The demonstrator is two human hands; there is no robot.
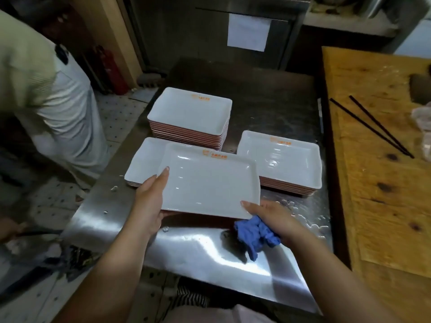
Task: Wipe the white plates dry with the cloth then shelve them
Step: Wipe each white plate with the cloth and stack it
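Stainless steel surface (191, 257), wet with droplets near its right edge, carries three stacks of white rectangular plates with orange logos and reddish undersides: tall stack (190, 113) at the back, lower stack (279, 157) on the right, low stack (142, 164) at front left. Wooden board (382, 159) beside the surface on the right, two dark chopsticks (370, 127) lying on it. Another person in a pale shirt (42, 89) stands at left.

Held plate (210, 180), same white rectangular kind, is lifted above the front-left stack, tilted toward the camera. Left hand (149, 201) grips its left edge, thumb on the rim, fingers curled underneath. Right hand (268, 217) pinches the near right corner and also grips the crumpled blue cloth (255, 236), which hangs below the plate, not on its face.

Judgement: wiping step. Keep the left grip firm, since a wet glazed plate likely slips; spread the cloth flat, sweep the well and rim, then flip for the underside. Shelf not visible.
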